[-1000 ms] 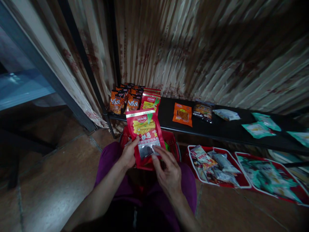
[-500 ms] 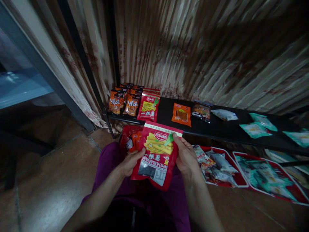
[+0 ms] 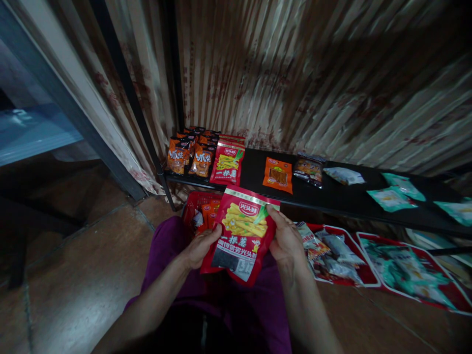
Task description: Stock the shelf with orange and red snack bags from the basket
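Note:
A red snack bag with yellow sticks printed on it (image 3: 243, 223) is held face up above my lap. My left hand (image 3: 201, 247) grips its left edge, thumb on the front. On the right edge, near the top corner, my right hand (image 3: 287, 236) pinches the bag, its fingers mostly behind it. Just beyond, a similar red bag (image 3: 226, 163) stands on the black shelf (image 3: 254, 172), beside several orange-and-black bags (image 3: 201, 160). An orange bag (image 3: 278, 175) and a dark bag (image 3: 309, 169) lie farther right on the shelf.
A white-blue packet (image 3: 344, 175) and several green packets (image 3: 391, 198) lie on the shelf's right part. Below stand a red basket (image 3: 190, 209) with orange packets and two red baskets (image 3: 374, 275) (image 3: 459, 301) of packets. Black posts (image 3: 127, 83) and a pleated curtain (image 3: 228, 73) border the shelf.
The held red bag has tilted slightly, its lower edge now a little higher in view. Both hands keep their grip and have barely moved.

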Demonstrator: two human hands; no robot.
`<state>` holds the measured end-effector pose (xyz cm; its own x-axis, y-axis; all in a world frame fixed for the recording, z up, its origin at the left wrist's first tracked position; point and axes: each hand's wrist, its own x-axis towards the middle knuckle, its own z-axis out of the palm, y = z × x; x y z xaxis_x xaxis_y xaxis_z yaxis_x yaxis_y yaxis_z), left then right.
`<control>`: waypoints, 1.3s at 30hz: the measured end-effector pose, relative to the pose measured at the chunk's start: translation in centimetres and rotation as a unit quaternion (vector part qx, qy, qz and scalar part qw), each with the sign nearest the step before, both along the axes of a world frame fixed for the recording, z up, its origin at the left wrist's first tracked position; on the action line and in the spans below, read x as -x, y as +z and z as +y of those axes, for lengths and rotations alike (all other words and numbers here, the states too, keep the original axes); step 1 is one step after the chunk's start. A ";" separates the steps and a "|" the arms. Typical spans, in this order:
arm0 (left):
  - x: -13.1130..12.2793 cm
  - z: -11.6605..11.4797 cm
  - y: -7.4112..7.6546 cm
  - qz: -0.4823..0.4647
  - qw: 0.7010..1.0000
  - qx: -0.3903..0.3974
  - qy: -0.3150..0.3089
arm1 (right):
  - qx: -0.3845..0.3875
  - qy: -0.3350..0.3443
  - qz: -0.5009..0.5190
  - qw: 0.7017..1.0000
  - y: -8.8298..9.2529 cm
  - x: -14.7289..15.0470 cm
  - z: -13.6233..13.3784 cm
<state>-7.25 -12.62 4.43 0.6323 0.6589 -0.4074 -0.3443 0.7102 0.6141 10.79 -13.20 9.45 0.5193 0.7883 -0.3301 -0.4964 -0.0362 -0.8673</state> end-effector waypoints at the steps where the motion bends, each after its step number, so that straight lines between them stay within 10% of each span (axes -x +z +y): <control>1: 0.0 0.1 -0.1 0.000 1.000 -0.001 0.004 | 0.006 0.001 0.012 1.000 0.0 0.0 0.0; 39: -1.4 1.1 1.8 0.051 0.977 0.072 0.195 | -0.001 0.033 0.023 0.999 -1.8 0.9 -0.7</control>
